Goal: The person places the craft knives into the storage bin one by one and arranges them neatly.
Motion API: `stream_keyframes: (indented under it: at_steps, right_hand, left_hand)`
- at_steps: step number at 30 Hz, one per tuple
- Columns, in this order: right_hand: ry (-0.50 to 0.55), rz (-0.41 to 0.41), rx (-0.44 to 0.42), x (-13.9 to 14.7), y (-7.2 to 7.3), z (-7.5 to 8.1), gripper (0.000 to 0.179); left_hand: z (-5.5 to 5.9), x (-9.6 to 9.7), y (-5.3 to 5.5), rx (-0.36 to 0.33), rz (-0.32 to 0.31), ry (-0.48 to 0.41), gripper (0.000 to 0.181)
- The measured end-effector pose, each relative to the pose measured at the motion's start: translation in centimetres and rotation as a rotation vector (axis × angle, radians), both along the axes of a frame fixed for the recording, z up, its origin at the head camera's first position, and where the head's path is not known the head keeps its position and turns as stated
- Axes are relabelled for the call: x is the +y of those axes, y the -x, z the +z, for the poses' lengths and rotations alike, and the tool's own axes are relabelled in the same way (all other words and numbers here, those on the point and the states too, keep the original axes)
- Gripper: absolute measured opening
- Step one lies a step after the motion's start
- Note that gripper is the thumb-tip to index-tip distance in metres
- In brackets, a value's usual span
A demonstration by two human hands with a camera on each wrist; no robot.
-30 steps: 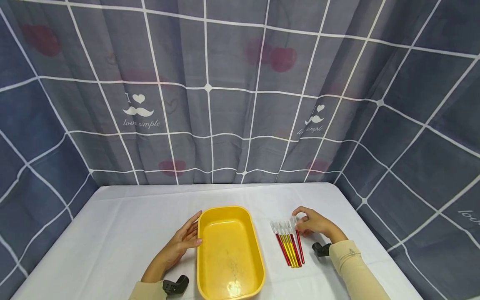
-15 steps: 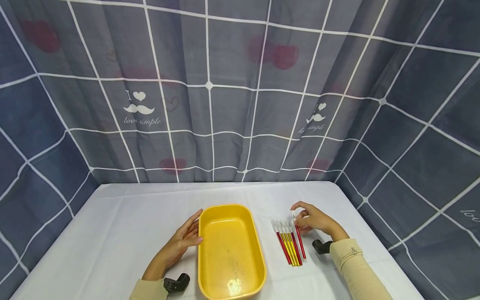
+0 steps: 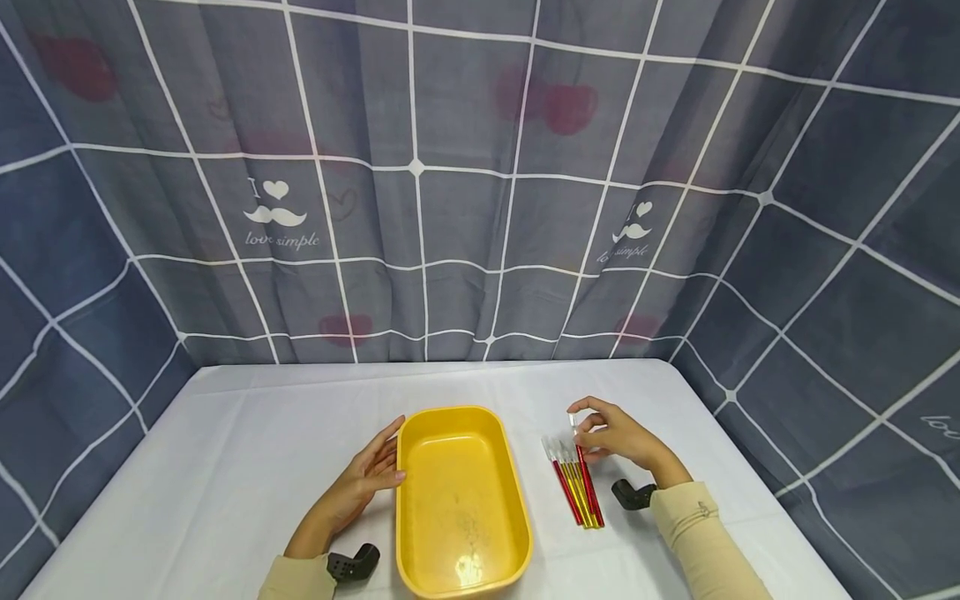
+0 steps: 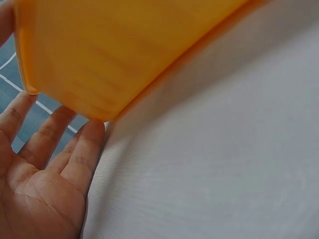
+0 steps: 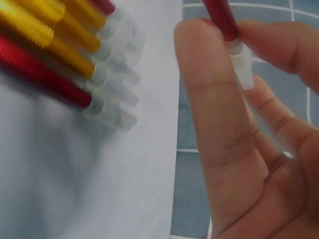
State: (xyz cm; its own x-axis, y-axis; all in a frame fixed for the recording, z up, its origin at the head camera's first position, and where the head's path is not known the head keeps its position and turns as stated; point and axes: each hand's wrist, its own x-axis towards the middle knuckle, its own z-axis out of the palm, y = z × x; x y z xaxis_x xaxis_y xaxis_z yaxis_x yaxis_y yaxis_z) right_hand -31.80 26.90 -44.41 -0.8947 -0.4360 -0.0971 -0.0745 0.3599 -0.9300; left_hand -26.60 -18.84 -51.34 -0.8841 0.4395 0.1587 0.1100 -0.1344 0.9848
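A deep yellow plastic tray [image 3: 459, 492] stands on the white table. My left hand [image 3: 358, 492] steadies its left side, the thumb over the rim and the fingers against the outer wall. The left wrist view shows those fingertips on the edge of the tray [image 4: 114, 55]. My right hand [image 3: 622, 437] pinches a red craft knife [image 3: 587, 483] near its clear cap, between thumb and finger. In the right wrist view the held craft knife [image 5: 223, 22] points its cap downward. Right of the tray, several red and gold craft knives [image 3: 570, 492] with clear caps lie side by side, beside the held one.
A white cloth covers the table [image 3: 225, 467]. Behind it and at both sides hangs a dark grey checked curtain [image 3: 465, 208]. A black device is worn at each wrist, the left one [image 3: 352, 564] close to the tray's side.
My right hand has lifted the red craft knife's capped end and carried it left, over the row's right side. The left hand and the tray stay put.
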Motion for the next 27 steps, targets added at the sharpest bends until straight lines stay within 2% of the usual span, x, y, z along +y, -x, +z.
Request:
stream_keyframes:
  at_steps: [12, 27]
  right_hand:
    - [0.048, -0.013, 0.014, -1.7, -1.1, -0.3, 0.055]
    - [0.072, 0.004, 0.026, -4.4, -1.9, 0.1, 0.056]
  left_hand:
    - [0.1, 0.0, 0.0, 0.004, 0.017, 0.016, 0.093]
    - [0.0, -0.1, -0.1, 0.001, 0.107, 0.048, 0.090]
